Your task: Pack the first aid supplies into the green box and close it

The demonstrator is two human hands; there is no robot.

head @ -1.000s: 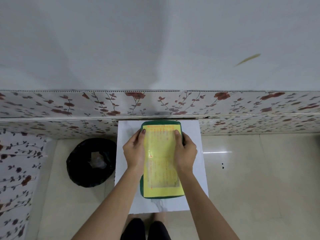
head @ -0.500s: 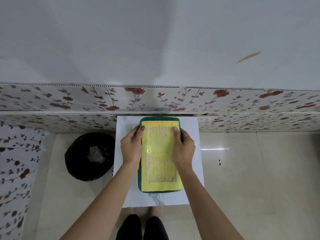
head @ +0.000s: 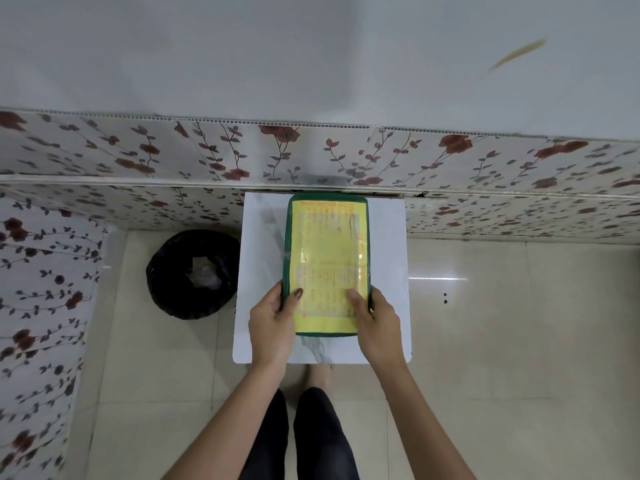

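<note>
Thumbs press the yellow label at the near end of the green box (head: 327,265), which lies shut on the white worktop (head: 259,258) — left hand (head: 272,327) and right hand (head: 379,325) each clasping a near corner. Even downward pressure on both corners should seat the lid; no supplies show outside.

Soft, even indoor light; glare streak on the floor tiles (head: 438,279); wide-angle bending at edges.

A small white marble-patterned table (head: 388,271) stands against a wall panel printed with red flowers and dark vines (head: 311,150). Just left of it on the glossy beige tiled floor (head: 502,341) sits a round bin lined with a black bag (head: 192,273) (something pale lies inside).
</note>
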